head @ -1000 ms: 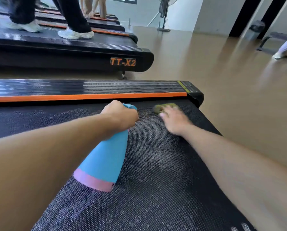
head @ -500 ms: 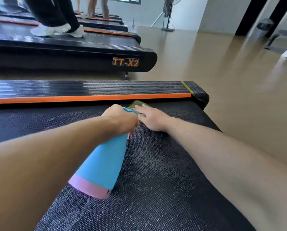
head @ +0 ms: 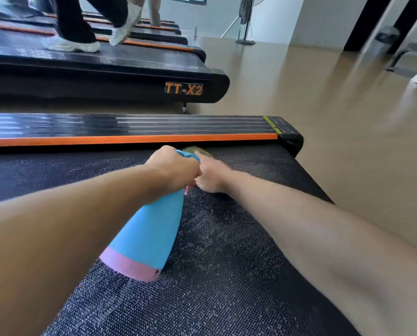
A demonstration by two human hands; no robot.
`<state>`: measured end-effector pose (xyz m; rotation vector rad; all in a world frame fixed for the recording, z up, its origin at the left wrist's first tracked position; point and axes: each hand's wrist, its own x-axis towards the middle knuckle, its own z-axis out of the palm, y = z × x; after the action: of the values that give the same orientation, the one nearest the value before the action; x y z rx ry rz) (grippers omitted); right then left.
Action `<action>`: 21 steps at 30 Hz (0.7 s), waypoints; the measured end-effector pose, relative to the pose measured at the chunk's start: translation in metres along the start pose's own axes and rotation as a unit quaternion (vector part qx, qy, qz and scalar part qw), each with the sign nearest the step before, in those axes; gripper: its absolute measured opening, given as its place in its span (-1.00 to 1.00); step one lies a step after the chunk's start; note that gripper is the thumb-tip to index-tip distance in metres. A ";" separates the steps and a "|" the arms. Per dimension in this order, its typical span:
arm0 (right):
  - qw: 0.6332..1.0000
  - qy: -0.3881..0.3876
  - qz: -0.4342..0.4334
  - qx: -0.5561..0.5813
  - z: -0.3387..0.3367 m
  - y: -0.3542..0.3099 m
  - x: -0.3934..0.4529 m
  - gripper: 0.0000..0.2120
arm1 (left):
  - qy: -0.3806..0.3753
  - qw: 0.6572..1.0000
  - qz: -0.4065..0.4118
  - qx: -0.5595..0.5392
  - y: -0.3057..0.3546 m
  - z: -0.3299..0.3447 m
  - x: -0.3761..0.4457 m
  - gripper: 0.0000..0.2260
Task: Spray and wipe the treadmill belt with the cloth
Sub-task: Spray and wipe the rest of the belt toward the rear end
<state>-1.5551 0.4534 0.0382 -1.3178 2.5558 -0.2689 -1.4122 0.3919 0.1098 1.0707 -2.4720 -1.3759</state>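
Since the cloth point(head: 195, 150) is soft and limp beside the orange rail point(head: 130, 139), keep your right hand point(head: 211, 174) pressing it onto the belt point(head: 239, 251) — finger spread hidden — left hand point(head: 176, 169) wrapping the spray bottle point(head: 149, 236) neck.

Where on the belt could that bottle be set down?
Bare belt lies between the bottle and the right forearm, and left of the left arm below the orange rail. Crowded by the rail, where left hand, right hand and cloth meet.
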 end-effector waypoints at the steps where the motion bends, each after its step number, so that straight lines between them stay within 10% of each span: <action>1: 1.000 -0.020 -0.015 -0.005 0.004 -0.006 0.002 -0.49 | 0.005 1.000 0.002 0.009 0.002 0.001 -0.003 -0.85; 5: 1.000 -0.004 -0.026 0.015 -0.001 0.013 -0.001 -0.49 | 0.008 1.000 0.021 0.012 0.002 0.000 -0.007 -0.86; 11: 0.958 0.109 0.264 -0.001 -0.015 0.118 -0.054 -0.50 | -0.015 0.999 0.048 -0.019 -0.002 -0.009 -0.018 -0.84; 21: 0.996 0.038 -0.086 0.012 0.065 -0.064 -0.255 -0.53 | -0.070 0.984 0.155 0.051 0.002 -0.003 -0.066 -0.82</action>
<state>-1.3434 0.6217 0.0292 -1.5480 2.4934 -0.3888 -1.3631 0.4326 0.1279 0.5855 -2.6909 -1.2800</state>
